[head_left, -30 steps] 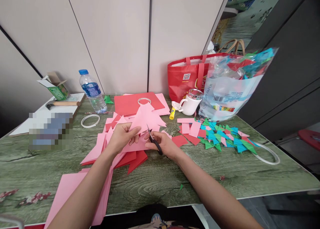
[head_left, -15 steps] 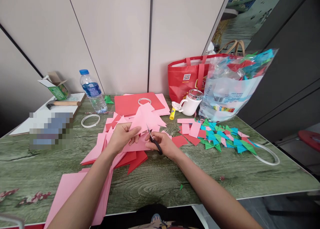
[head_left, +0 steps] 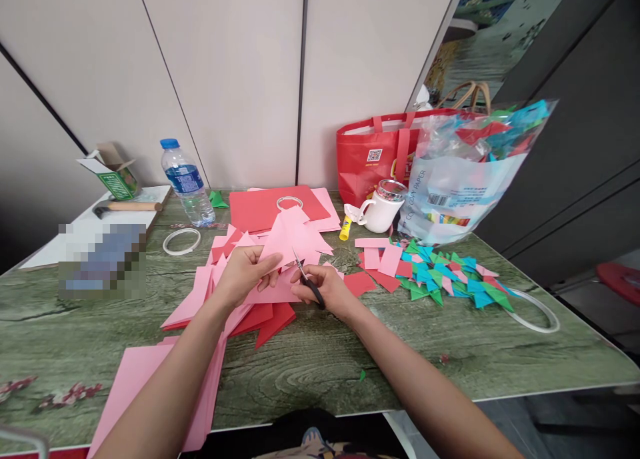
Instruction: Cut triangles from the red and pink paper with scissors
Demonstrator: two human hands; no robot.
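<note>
Our left hand [head_left: 245,272] pinches a pink paper sheet [head_left: 293,239], lifted just above the pile of pink and red sheets [head_left: 225,305] on the tabletop [head_left: 325,359]. Our right hand [head_left: 327,289] grips small scissors [head_left: 309,282], blades at the sheet's lower edge. A glue stick [head_left: 345,228] lies near a white mug [head_left: 381,209].

Held pink paper [head_left: 293,239], black-handled scissors [head_left: 309,284]
</note>
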